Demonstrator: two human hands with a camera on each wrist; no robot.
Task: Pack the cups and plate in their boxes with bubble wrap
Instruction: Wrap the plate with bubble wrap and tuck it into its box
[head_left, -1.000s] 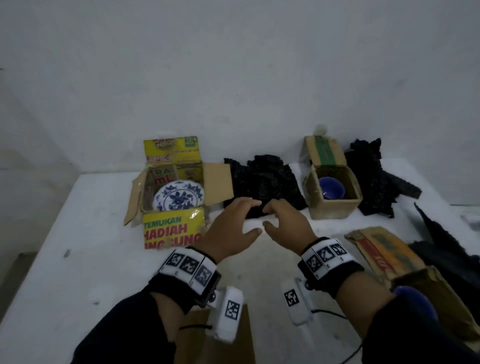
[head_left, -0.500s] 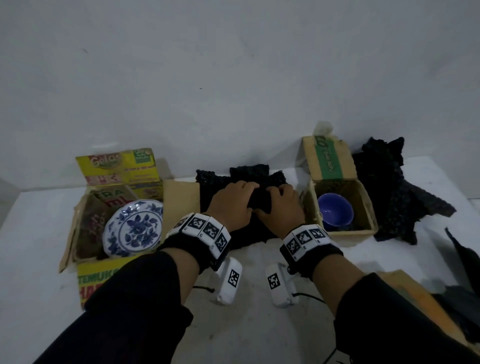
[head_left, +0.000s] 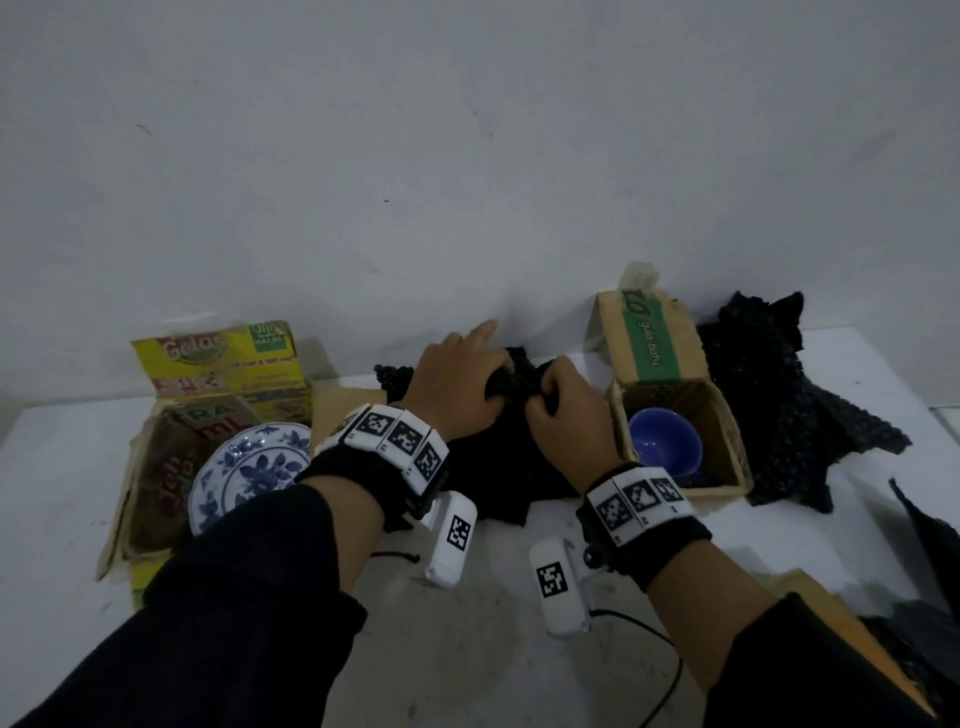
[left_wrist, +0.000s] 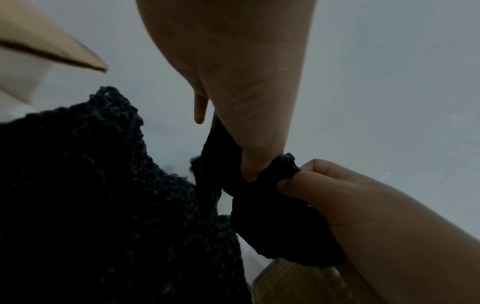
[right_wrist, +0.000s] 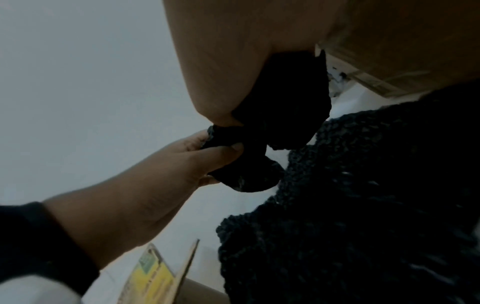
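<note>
A white surface (head_left: 62, 467) runs up to a pale wall (head_left: 467, 156). At the left stands an open yellow box (head_left: 218, 364) with a blue and white plate (head_left: 249, 475) leaning inside it. At the right, a smaller open brown box (head_left: 680, 410) holds a blue cup (head_left: 665, 441). Between the two boxes lies a sheet of black bubble wrap (head_left: 498, 462), and a second black sheet (head_left: 769, 405) lies to the right of the brown box. The person's two hands meet over the far edge of the middle sheet. The left hand (head_left: 457, 387) pinches a bunched fold of the wrap between thumb and fingers, with its index finger pointing out straight. The right hand (head_left: 566, 415) grips the same fold just beside it, fingers curled around the wrap. Both wrists wear bands with black and white square markers (head_left: 395, 441).
</note>
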